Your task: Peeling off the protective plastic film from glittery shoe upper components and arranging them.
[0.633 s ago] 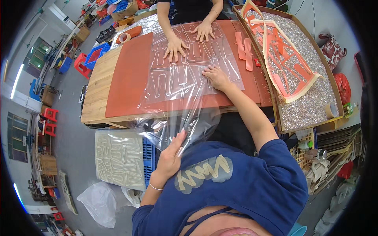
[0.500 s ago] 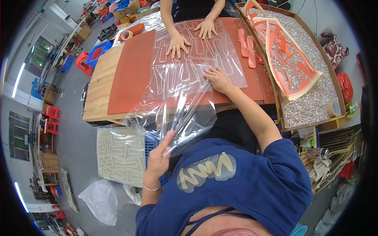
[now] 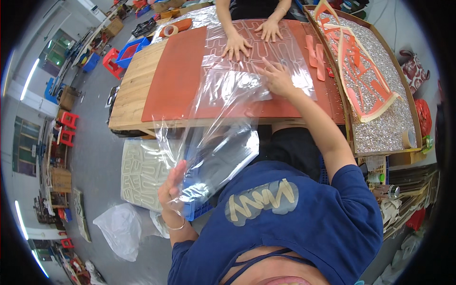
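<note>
A clear plastic film [image 3: 223, 142] stretches from the tabletop over the near edge and down toward my lap. My left hand [image 3: 172, 190] grips its loose lower end, low and left of my body. On the red mat, my right hand [image 3: 279, 80] rests at the film's upper part, fingers stretched out. Under and beyond it lies a transparent sheet [image 3: 297, 71] with raised, elongated outlined shapes. Across the table, another person's two hands [image 3: 236, 46] press flat on that sheet.
The red mat [image 3: 171, 80] covers much of the wooden table [image 3: 133, 90]. Pink strips [image 3: 311, 51] lie right of the sheet, beside a glitter-filled tray [image 3: 375, 95] with a pink cut-out frame. A tape roll [image 3: 170, 31] sits far left. Below stands a pale patterned sheet [image 3: 142, 175].
My left hand has moved left and slightly lower, spreading the film's loose end wider. My right hand's fingers have lifted from lying flat. The view has shifted a little.
</note>
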{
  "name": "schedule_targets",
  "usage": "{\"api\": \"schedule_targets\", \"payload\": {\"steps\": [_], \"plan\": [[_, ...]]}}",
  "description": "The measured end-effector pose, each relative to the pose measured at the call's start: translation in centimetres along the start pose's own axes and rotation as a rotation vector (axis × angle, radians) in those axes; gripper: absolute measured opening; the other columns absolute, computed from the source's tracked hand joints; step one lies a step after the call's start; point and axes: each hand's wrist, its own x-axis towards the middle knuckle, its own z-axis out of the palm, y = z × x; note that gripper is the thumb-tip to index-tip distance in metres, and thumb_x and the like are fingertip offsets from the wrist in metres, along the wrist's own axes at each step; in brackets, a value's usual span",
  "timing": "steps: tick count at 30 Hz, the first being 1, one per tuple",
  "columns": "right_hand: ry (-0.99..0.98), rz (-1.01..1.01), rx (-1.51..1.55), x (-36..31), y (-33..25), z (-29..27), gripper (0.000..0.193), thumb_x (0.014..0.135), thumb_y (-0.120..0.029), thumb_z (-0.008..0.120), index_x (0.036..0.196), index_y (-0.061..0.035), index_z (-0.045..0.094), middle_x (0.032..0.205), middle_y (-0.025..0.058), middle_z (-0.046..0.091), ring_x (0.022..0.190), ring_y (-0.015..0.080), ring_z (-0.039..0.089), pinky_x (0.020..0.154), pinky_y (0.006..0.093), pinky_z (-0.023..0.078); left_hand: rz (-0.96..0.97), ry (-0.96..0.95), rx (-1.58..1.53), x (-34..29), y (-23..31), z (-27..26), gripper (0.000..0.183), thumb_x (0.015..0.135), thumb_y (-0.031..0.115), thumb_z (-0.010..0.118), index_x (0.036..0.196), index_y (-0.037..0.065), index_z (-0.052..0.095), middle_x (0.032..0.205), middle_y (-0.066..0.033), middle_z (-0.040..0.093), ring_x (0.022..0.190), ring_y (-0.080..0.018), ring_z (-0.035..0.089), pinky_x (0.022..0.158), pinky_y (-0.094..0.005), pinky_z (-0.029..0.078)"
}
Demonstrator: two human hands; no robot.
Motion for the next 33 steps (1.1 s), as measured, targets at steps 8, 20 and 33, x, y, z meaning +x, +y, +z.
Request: {"api": "schedule_targets", "payload": {"steps": [8,20,33], "plan": [[-0.27,-0.171,-0.195,-6.0,-6.0,2.9,0.043,0.085,-0.013,0.05,0.126,-0.0001,0.052,0.11,0.021,0.059,0.1,0.0364,0.058,0.097,0.0455,0.039,0.01,1.05,0.236,-2.6,-4.4,-4.8,0.054,0.098,0.043,0.04,0.116,-0.007,0.046,0.112,-0.0297,0.059,0.085,-0.0375,0.066,0.069,-0.0419,0.06],[-0.58,-0.589,-0.173,-6.7,-25.3,2.1,0.041,0.082,-0.012,0.053,0.11,0.0184,0.056,0.073,0.0209,0.065,0.075,0.0316,0.066,0.058,0.0377,0.048,-0.045,1.635,0.615,-12.5,-1.7,-17.2,0.059,0.101,0.047,0.03,0.115,-0.007,0.051,0.098,-0.0229,0.066,0.056,-0.0217,0.059,0.044,-0.0282,0.05],[-0.443,0.163,0.104,12.2,-12.6,13.2,0.038,0.09,-0.021,0.054,0.127,-0.0155,0.057,0.112,0.0194,0.059,0.096,0.0315,0.063,0.084,0.0437,0.049,-0.221,1.779,0.77,-17.6,-3.2,-15.0,0.063,0.102,0.048,0.024,0.114,-0.007,0.052,0.085,-0.0171,0.064,0.051,-0.017,0.055,0.041,-0.0251,0.047]]}}
